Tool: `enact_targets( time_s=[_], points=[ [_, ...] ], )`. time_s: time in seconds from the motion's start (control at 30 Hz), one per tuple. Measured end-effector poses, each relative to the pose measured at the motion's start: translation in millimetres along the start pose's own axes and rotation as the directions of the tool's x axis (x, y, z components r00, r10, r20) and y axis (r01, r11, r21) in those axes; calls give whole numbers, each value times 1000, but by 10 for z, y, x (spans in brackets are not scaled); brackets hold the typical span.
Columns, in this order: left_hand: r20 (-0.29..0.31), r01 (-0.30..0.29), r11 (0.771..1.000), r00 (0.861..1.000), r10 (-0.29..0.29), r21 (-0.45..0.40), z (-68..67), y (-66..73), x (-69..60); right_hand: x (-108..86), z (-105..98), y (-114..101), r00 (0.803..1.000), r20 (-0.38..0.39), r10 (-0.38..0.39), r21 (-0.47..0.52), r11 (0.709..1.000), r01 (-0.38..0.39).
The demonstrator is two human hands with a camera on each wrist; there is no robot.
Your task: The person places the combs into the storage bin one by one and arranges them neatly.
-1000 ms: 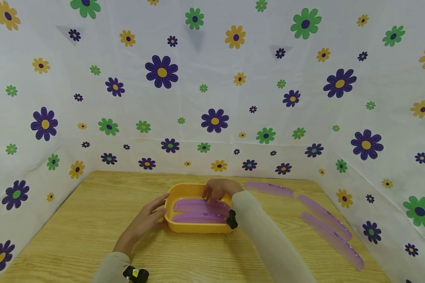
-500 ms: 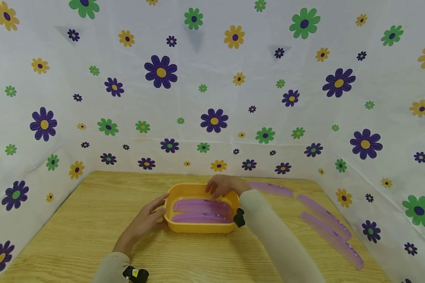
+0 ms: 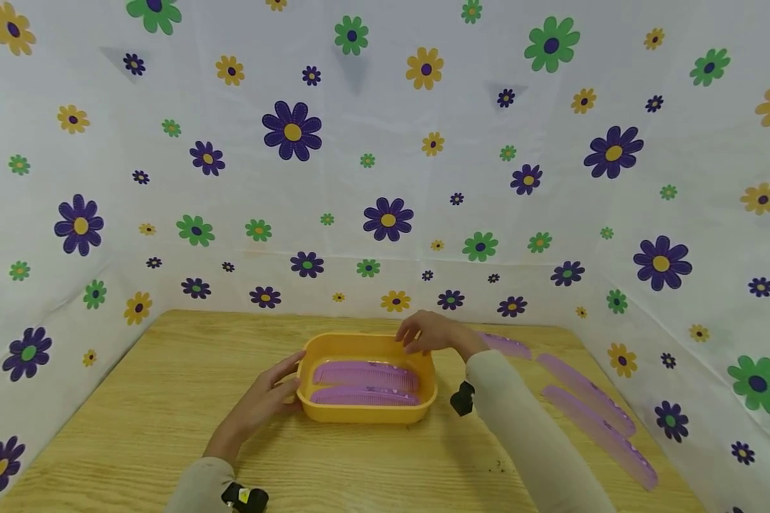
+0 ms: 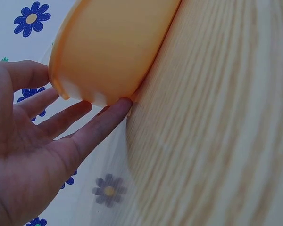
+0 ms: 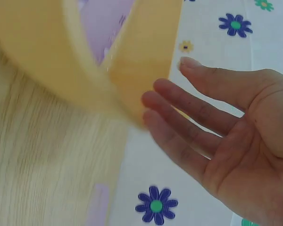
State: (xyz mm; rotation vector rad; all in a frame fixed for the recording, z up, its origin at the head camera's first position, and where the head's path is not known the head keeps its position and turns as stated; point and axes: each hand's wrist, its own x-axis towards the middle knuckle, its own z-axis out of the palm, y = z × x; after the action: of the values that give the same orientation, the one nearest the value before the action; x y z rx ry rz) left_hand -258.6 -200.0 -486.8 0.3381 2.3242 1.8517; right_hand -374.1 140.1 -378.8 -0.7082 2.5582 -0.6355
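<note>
An orange-yellow basket (image 3: 366, 414) stands on the wooden table, with two purple combs (image 3: 364, 396) lying side by side inside it. Against the basket's left end rest the extended fingertips of my left hand (image 3: 263, 404); the left wrist view shows them on the outer wall (image 4: 113, 47). My right hand (image 3: 438, 333) is over the far right corner of the basket, holding nothing. In the right wrist view that hand (image 5: 226, 127) has loosely spread fingers beside the basket wall (image 5: 148, 47).
Two purple combs (image 3: 599, 434) lie slanted on the right of the table (image 3: 167, 399), and another comb (image 3: 507, 346) lies near the back edge, partly behind my right arm. A flowered white cloth (image 3: 334, 178) surrounds the table's back and sides.
My right hand has moved up and to the right, away from the combs in the basket to its far right corner. The left hand and the basket have stayed in place.
</note>
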Motion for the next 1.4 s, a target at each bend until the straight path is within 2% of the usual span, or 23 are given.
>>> enact_targets(
  time_s=[0.13,0.23,0.4,0.57,0.73,0.97,1.2,1.4],
  points=[
    [-4,13,1000,1000,-13,1,-1,0,4,-65,-74,107,997,-79,-3,-14,1000,2],
    [3,-1,1000,1000,1,2,-17,7,13,-106,-133,174,992,-124,-1,-53,999,-6],
    [16,-22,1000,1000,22,-8,-38,21,24,-149,-178,309,989,-149,13,-95,995,-27],
    [3,6,1000,1000,-6,11,-22,10,22,-187,-154,527,980,-198,14,-82,996,-31],
    [-4,7,1000,1000,-6,17,-22,3,16,-247,-152,721,974,-225,-6,-72,997,-10],
    [-4,6,1000,1000,-6,4,-17,-28,34,-377,-138,988,969,-246,11,-78,996,-31],
    [11,-12,1000,1000,12,-8,-12,-42,33,-523,-119,1171,961,-276,-8,-146,989,-33],
    [25,-19,1000,1000,19,-15,-18,-31,22,-551,-137,1282,943,-331,34,-122,989,-78]
  ],
)
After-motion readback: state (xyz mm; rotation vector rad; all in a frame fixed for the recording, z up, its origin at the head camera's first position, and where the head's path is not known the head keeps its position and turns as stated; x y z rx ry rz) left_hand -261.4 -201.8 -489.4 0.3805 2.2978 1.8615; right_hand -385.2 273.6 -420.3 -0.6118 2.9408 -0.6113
